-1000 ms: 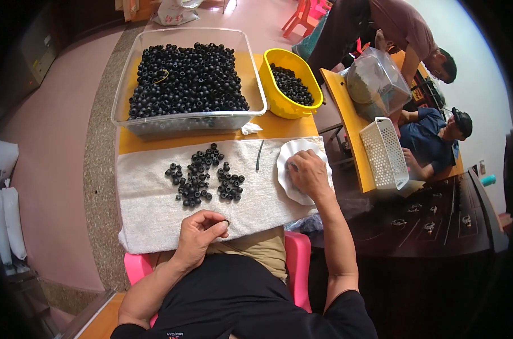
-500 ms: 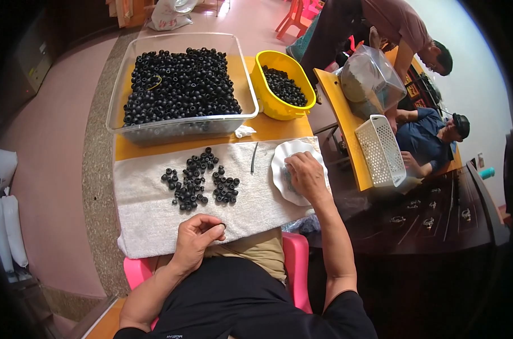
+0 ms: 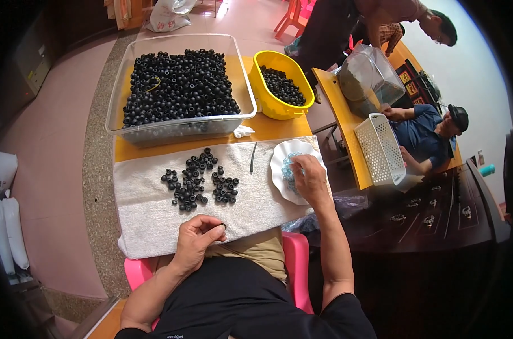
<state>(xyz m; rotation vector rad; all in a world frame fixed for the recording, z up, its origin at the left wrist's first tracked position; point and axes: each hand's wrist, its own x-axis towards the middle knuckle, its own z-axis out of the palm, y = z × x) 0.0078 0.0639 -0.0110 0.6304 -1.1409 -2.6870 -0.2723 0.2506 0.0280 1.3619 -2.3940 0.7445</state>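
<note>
At the near edge of the towel [image 3: 143,203], the left hand [image 3: 194,238] pinches one small black piece [image 3: 223,226], while the right hand [image 3: 312,181] holds bent fingers over one white scalloped plate [image 3: 278,182] of pale-blue bits [image 3: 289,179] by the right edge, its grip impossible to tell. Open towel flanks dozens of loose black beads [image 3: 190,186] and surrounds one dark tube [image 3: 253,158]; beyond, the worktop [image 3: 267,129] carries one clear bin [image 3: 177,130] and one yellow tub [image 3: 279,108], both holding beads.

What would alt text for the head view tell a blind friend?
A person's right hand is over a white wavy-edged plate of tiny pale-blue pieces, while the left hand pinches a dark round piece. Black bead-like pieces lie on a pale towel; beyond stand a clear tub and yellow basin holding more.
</note>
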